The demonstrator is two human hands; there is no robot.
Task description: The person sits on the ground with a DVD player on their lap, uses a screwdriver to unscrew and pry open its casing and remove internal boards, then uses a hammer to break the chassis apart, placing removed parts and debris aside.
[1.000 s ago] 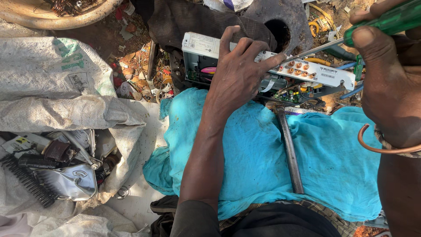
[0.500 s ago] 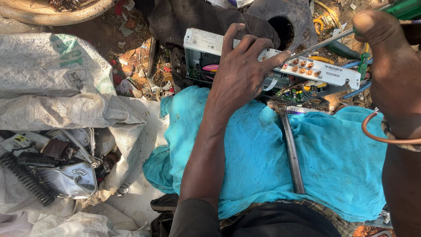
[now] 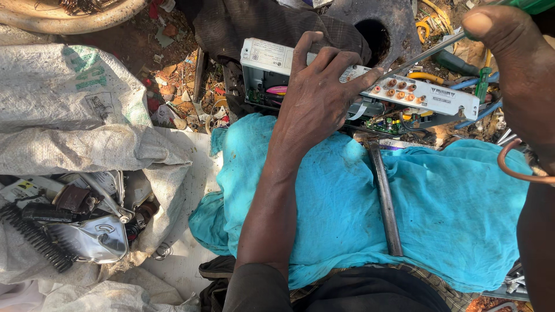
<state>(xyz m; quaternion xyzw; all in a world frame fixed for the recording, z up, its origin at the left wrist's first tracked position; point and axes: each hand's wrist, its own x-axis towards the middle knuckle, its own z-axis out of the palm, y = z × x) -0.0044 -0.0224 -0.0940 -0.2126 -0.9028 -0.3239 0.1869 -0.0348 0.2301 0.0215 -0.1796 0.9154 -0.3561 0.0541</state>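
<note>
A head-worn camera looks down at a person's lap, which is covered by a rumpled turquoise cloth [image 3: 324, 214] of thin, dusty fabric.

At the far edge of the cloth sits an opened electronics box [image 3: 352, 86], a long, flat, white metal case. Its rear panel faces up and carries a row of small round orange sockets. Green circuit board and coloured wires show underneath.

The person's left hand [image 3: 318, 98] lies flat over the middle of the box. Its fingers are spread and curled over the far edge, pressing the case down against the lap.

The right hand [image 3: 514, 69] is at the upper right, closed around the green handle of a screwdriver [image 3: 428, 53]. The thin steel shaft slants down and left to the panel of the box, close to the left fingertips. A curved copper wire [image 3: 517, 170] hangs by the right wrist.

A dark, rusty metal bar [image 3: 384, 199] lies lengthways on the cloth, running from the box toward the person's waist.

Left of the cloth, a coarse woven white sack [image 3: 75, 115] lies open. At its mouth are scrap parts [image 3: 69, 225]: a black coil spring, a shiny dented metal piece and dark fittings. Littered brown soil lies beyond.
</note>
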